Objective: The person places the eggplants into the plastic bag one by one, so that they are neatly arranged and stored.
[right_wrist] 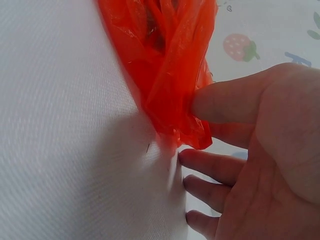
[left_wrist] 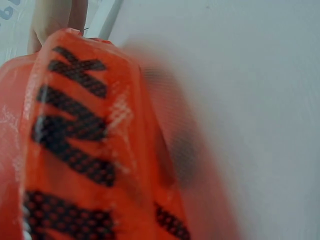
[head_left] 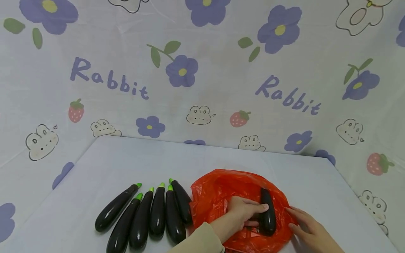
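Observation:
In the head view my left hand (head_left: pixel 242 212) reaches into the mouth of a red plastic bag (head_left: pixel 215 179) and grips a dark, glossy eggplant (head_left: pixel 269 214), thumb across its side. The eggplant stands lengthwise in the bag, toward its right wall. My right hand (head_left: pixel 311 232) is at the bag's right edge; in the right wrist view its thumb (right_wrist: pixel 225 102) and forefinger pinch a fold of the red plastic, with the other fingers apart below. Black print on the bag (left_wrist: pixel 75 115) fills much of the left wrist view and hides the eggplant there.
Several eggplants (head_left: pixel 158 214) with green stem ends lie side by side left of the bag, the rightmost against it. They rest on a white table (head_left: pixel 142 154). Behind it hangs a cloth (head_left: pixel 218 95) printed with flowers, rabbits and strawberries.

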Tool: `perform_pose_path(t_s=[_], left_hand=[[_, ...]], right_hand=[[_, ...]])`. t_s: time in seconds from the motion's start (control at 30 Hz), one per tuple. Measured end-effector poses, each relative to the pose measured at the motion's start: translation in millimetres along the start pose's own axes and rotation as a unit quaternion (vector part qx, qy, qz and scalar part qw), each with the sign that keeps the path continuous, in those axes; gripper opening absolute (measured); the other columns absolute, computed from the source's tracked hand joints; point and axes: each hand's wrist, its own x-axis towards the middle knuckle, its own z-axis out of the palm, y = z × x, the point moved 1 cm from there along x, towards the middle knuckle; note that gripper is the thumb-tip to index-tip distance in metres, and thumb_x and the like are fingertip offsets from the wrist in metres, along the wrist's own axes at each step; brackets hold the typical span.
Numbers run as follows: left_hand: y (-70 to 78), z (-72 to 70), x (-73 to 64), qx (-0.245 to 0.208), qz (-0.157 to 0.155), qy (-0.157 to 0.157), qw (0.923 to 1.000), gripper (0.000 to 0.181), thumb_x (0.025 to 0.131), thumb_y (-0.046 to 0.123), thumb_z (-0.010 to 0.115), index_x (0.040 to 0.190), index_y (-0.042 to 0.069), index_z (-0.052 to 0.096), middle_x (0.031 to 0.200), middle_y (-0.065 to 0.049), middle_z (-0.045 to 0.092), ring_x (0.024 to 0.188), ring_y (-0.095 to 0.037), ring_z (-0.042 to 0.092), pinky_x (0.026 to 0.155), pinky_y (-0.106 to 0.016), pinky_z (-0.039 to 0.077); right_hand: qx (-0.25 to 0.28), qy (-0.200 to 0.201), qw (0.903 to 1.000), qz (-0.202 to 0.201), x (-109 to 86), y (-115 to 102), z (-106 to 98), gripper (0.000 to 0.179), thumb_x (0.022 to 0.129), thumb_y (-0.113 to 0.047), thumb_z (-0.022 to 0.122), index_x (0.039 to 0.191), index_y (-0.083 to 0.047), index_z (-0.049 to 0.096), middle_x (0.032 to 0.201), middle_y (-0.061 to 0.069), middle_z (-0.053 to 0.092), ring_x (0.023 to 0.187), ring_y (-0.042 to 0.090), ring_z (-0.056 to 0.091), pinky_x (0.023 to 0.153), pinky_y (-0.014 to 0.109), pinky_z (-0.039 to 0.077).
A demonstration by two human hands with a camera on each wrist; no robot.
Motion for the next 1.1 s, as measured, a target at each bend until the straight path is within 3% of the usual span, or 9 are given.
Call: perform_pose_path(t_s=[0.57,0.87,1.1], left_hand=[[-3.3,0.5,0.6,-0.008,0.000,0.003,1.0000,0.016,0.077,0.018,0.085,0.088,0.008,0.078,0.079,-0.008,0.072,0.075,-0.025,0.072,0.063,-0.037,0.058],[-4.8,-0.7,4.8,-0.029,-0.014,-0.007,0.9995,0.017,0.078,0.019,0.084,0.089,0.008,0.078,0.079,-0.008,0.072,0.075,-0.025,0.072,0.062,-0.036,0.058],[-2.5,-0.4,1.6,-0.030,-0.013,0.007,0.9994,0.017,0.078,0.017,0.085,0.089,0.007,0.077,0.078,-0.008,0.071,0.073,-0.025,0.072,0.061,-0.037,0.058]], right_hand=[[0.029,-0.008,0.9995,0.012,-2.5,4.0,0.0,0.078,0.089,-0.053,0.065,0.148,-0.008,0.043,0.152,0.024,0.032,0.134,0.050,0.031,0.093,0.064,0.042],[0.018,-0.006,0.9998,0.007,-0.4,5.6,0.7,0.079,0.089,-0.055,0.064,0.148,-0.007,0.044,0.152,0.024,0.033,0.134,0.050,0.031,0.093,0.064,0.042],[0.006,-0.003,0.9999,0.008,0.5,4.9,1.1,0.080,0.089,-0.057,0.062,0.148,-0.007,0.043,0.151,0.024,0.033,0.134,0.050,0.032,0.092,0.064,0.042]])
